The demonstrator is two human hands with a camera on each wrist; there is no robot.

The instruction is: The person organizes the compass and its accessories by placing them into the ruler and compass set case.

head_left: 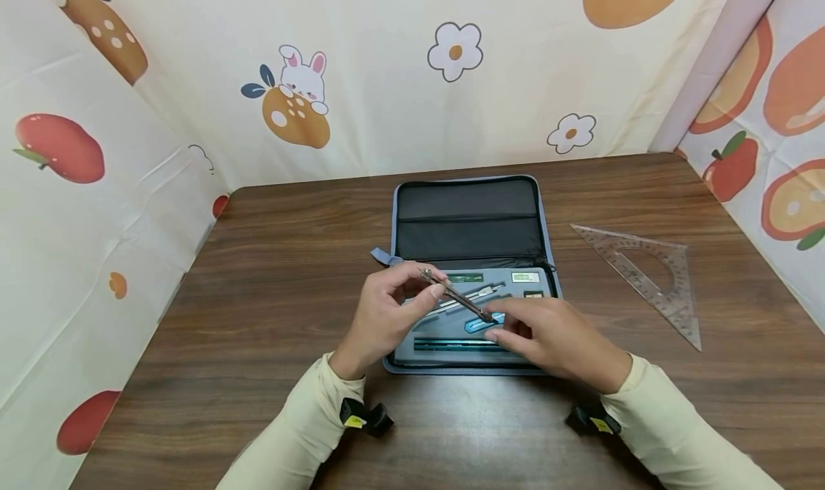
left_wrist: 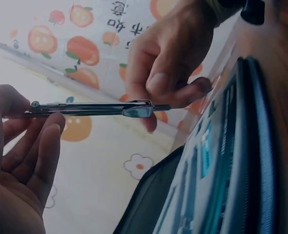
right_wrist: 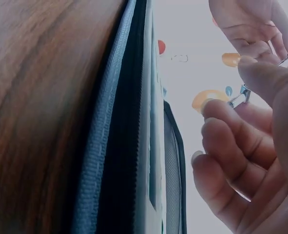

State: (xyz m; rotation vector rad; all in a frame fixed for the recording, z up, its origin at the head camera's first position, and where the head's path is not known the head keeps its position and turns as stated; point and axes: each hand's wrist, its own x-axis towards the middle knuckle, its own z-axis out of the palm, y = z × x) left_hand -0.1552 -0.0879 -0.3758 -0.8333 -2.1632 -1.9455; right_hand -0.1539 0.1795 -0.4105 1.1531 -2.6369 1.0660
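A metal drawing compass [head_left: 456,295] with its legs together is pinched near the leg end between the thumb and fingers of my left hand [head_left: 389,305]. The left wrist view shows the compass [left_wrist: 95,109] lying nearly level, its hinge end pointing away from that palm. My right hand [head_left: 548,332] is beside the hinge end, thumb and index finger spread apart; whether a fingertip touches the compass is hard to tell. Below both hands lies an unzipped blue case [head_left: 470,367] with a grey tray, holding a silver slim tool [head_left: 485,291], a light-blue item [head_left: 477,325] and dark-teal pencils [head_left: 451,344].
The case's black lid [head_left: 468,221] stands open at the back. A green box [head_left: 467,278] and a white-green eraser [head_left: 525,277] sit in the tray's far part. A transparent set square [head_left: 673,296] rests on the wooden table [head_left: 258,318] to the right.
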